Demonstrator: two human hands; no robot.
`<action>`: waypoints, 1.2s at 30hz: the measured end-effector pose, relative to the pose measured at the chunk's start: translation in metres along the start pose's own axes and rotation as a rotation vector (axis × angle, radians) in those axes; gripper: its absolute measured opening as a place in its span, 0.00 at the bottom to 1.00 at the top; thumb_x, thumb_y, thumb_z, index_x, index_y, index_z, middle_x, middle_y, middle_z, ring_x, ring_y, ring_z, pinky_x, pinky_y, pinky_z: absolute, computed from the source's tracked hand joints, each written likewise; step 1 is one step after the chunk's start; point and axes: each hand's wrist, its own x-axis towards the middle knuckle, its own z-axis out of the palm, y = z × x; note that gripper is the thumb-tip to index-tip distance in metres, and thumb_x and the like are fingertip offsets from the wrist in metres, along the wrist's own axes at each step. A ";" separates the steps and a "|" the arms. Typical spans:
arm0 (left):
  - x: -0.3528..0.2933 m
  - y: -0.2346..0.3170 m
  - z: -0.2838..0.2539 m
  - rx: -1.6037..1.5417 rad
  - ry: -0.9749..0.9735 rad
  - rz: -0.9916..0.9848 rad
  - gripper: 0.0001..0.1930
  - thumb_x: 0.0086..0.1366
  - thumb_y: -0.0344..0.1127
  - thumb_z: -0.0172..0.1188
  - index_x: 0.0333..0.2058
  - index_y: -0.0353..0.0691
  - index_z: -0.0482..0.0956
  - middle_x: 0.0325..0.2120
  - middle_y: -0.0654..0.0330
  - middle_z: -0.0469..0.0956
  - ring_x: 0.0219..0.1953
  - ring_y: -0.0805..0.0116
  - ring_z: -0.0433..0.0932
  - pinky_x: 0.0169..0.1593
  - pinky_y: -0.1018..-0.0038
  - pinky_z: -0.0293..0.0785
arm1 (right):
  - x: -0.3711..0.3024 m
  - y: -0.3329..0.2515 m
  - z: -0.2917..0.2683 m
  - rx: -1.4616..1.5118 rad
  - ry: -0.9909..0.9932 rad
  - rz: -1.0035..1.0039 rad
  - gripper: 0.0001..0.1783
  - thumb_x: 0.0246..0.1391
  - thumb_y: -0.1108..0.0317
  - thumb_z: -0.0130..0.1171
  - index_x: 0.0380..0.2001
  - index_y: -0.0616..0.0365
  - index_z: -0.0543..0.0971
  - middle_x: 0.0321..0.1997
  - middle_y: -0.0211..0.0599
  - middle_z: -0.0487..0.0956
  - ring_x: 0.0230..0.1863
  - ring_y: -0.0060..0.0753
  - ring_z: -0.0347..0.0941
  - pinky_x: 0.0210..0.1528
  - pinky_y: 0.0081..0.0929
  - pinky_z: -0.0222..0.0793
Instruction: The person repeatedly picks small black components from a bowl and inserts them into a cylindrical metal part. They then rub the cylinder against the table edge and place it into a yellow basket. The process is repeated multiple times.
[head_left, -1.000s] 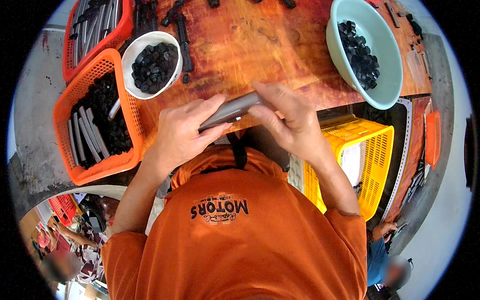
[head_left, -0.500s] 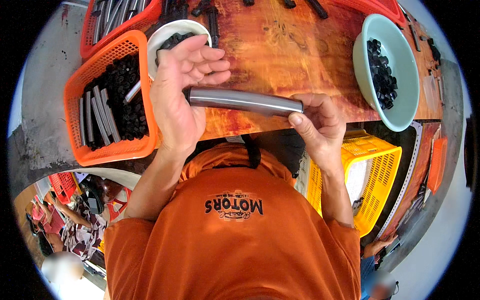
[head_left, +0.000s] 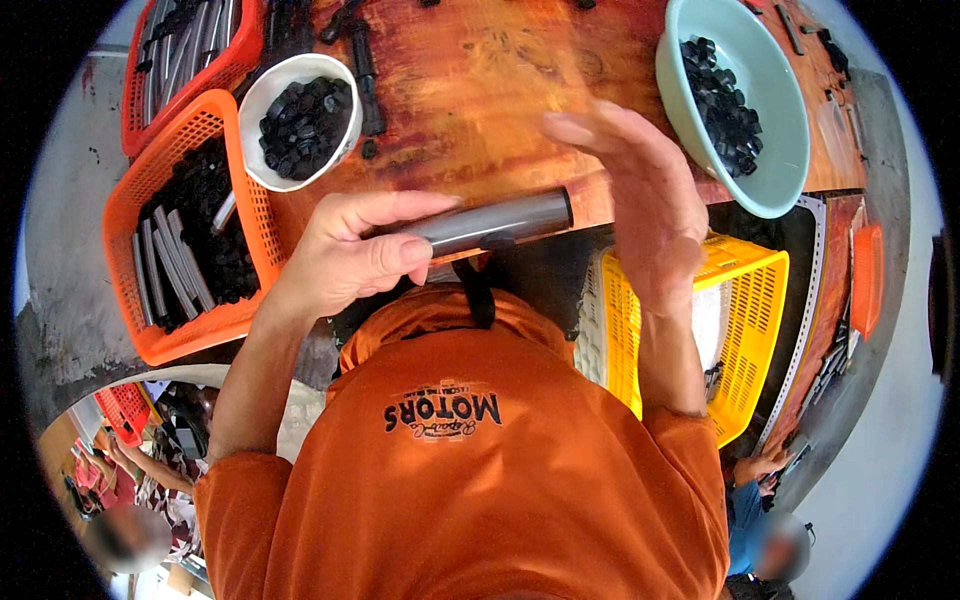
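Almost nothing of that kind shows. The one lettered mark is a dark printed emblem (head_left: 443, 412) on the chest of the person's orange shirt, just below the centre of the frame: a short, slightly arched band of black block lettering with a thinner line of script beneath it, seen upside down from the head camera. No packages, signs or screens appear anywhere.
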 end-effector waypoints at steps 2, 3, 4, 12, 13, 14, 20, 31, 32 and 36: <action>0.004 0.003 0.012 -0.207 -0.012 -0.138 0.21 0.62 0.32 0.59 0.53 0.32 0.71 0.26 0.56 0.76 0.12 0.86 0.59 0.14 0.91 0.52 | 0.015 -0.003 0.010 0.009 -0.129 -0.108 0.55 0.46 0.23 0.38 0.56 0.68 0.66 0.51 0.51 0.76 0.54 0.44 0.72 0.59 0.38 0.62; 0.006 0.001 0.016 -0.330 -0.044 -0.166 0.22 0.61 0.32 0.60 0.54 0.32 0.71 0.25 0.57 0.75 0.12 0.85 0.59 0.14 0.91 0.52 | 0.022 -0.004 0.015 0.005 -0.194 -0.153 0.58 0.43 0.20 0.36 0.57 0.68 0.65 0.51 0.54 0.75 0.55 0.48 0.71 0.60 0.41 0.61; 0.007 -0.003 0.018 -0.454 -0.076 -0.194 0.23 0.61 0.33 0.60 0.54 0.31 0.70 0.24 0.57 0.75 0.13 0.85 0.59 0.14 0.91 0.52 | 0.029 -0.005 0.020 0.001 -0.257 -0.201 0.61 0.40 0.18 0.33 0.58 0.68 0.63 0.51 0.57 0.75 0.55 0.52 0.71 0.61 0.43 0.61; -0.003 -0.003 0.052 -0.157 0.027 -0.060 0.26 0.57 0.31 0.63 0.53 0.28 0.70 0.31 0.62 0.77 0.22 0.78 0.72 0.27 0.81 0.69 | 0.021 -0.024 0.016 -0.167 -0.340 -0.168 0.62 0.40 0.16 0.31 0.56 0.67 0.67 0.47 0.52 0.78 0.50 0.43 0.75 0.54 0.35 0.68; -0.003 0.001 0.052 0.019 0.018 0.026 0.25 0.56 0.30 0.63 0.53 0.28 0.71 0.32 0.60 0.78 0.24 0.74 0.74 0.29 0.79 0.71 | 0.018 -0.024 0.016 -0.172 -0.329 -0.163 0.61 0.42 0.17 0.31 0.56 0.67 0.67 0.47 0.51 0.78 0.50 0.42 0.76 0.54 0.34 0.68; -0.003 0.004 0.053 0.202 0.028 0.116 0.24 0.56 0.29 0.63 0.52 0.29 0.72 0.33 0.59 0.79 0.27 0.71 0.76 0.32 0.76 0.72 | 0.016 -0.023 0.015 -0.184 -0.333 -0.135 0.60 0.43 0.17 0.32 0.57 0.67 0.66 0.48 0.51 0.78 0.50 0.42 0.75 0.54 0.35 0.68; -0.002 0.007 0.045 1.165 0.033 0.551 0.26 0.51 0.27 0.66 0.51 0.33 0.74 0.26 0.52 0.76 0.23 0.61 0.75 0.27 0.72 0.71 | -0.007 -0.004 0.021 0.095 -0.129 0.145 0.49 0.54 0.30 0.42 0.59 0.68 0.63 0.54 0.51 0.74 0.56 0.46 0.70 0.57 0.36 0.65; -0.005 -0.017 0.035 -0.259 -0.151 -0.252 0.29 0.66 0.47 0.53 0.58 0.32 0.64 0.23 0.57 0.76 0.15 0.80 0.68 0.18 0.85 0.62 | 0.022 -0.019 0.015 0.036 -0.321 -0.015 0.65 0.39 0.16 0.34 0.64 0.66 0.56 0.63 0.53 0.64 0.65 0.48 0.60 0.64 0.42 0.53; -0.004 -0.021 0.034 -0.342 -0.183 -0.235 0.28 0.66 0.47 0.53 0.58 0.31 0.65 0.23 0.57 0.76 0.15 0.79 0.69 0.18 0.85 0.61 | 0.028 -0.017 0.015 0.044 -0.360 -0.093 0.63 0.42 0.18 0.36 0.62 0.69 0.58 0.61 0.53 0.67 0.63 0.49 0.63 0.62 0.41 0.55; -0.004 -0.009 0.044 -0.404 -0.259 -0.291 0.27 0.63 0.40 0.59 0.57 0.32 0.65 0.20 0.59 0.72 0.14 0.80 0.66 0.16 0.85 0.59 | 0.039 -0.015 0.021 0.009 -0.451 -0.321 0.58 0.46 0.24 0.44 0.59 0.72 0.62 0.55 0.54 0.72 0.53 0.50 0.71 0.53 0.39 0.63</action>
